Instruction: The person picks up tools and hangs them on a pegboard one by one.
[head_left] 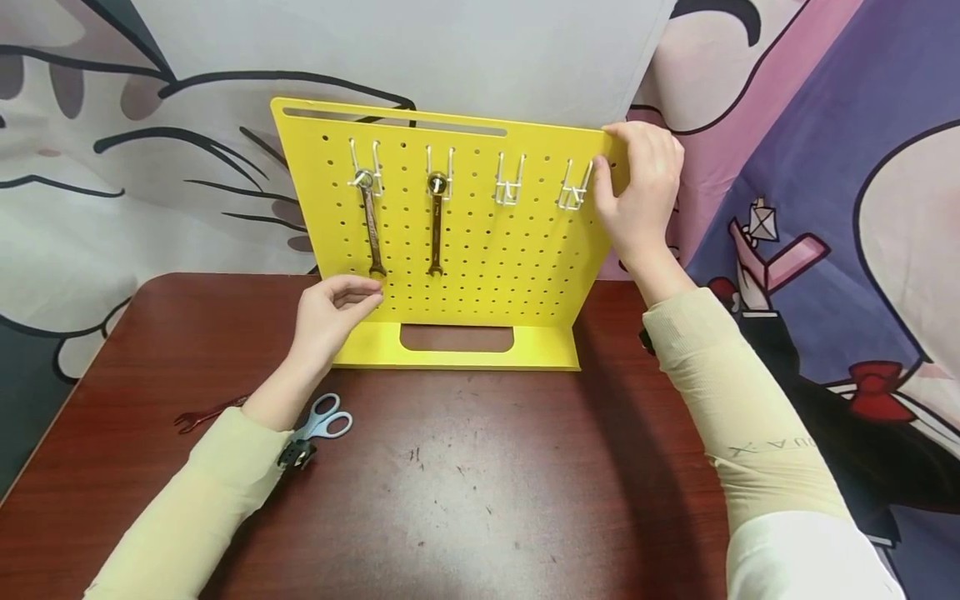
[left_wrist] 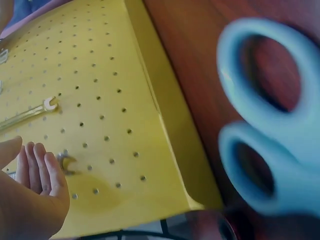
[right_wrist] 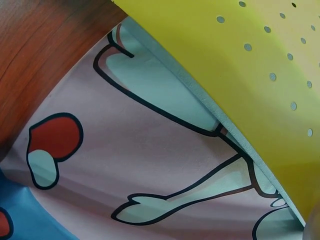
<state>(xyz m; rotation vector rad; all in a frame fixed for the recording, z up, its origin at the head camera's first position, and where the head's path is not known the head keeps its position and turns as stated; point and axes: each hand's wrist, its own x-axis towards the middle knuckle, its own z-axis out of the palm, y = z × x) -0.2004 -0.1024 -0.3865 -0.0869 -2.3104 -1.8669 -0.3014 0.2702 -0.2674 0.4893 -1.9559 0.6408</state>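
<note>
One loose wrench (head_left: 198, 419) behind left hand (head_left: 327, 315), outer side; scissors (head_left: 317, 428) behind it too, partly hidden. Left hand relaxed, gripping nothing, fingertips near lower end of first of two hung wrenches (head_left: 371, 222), ring ends up so shafts dangle. Bare hooks (head_left: 507, 200) between hands. Right hand (head_left: 645, 185) grips top corner of board (head_left: 474, 250) — probably steadying it — thumb in front, arm outstretched.

Pegboard (head_left: 474, 250) in all three views

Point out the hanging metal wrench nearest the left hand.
The leftmost shiny metal wrench on the yellow perforated board: its lower end is just above the left hand; the other hanging wrench is farther right.
</note>
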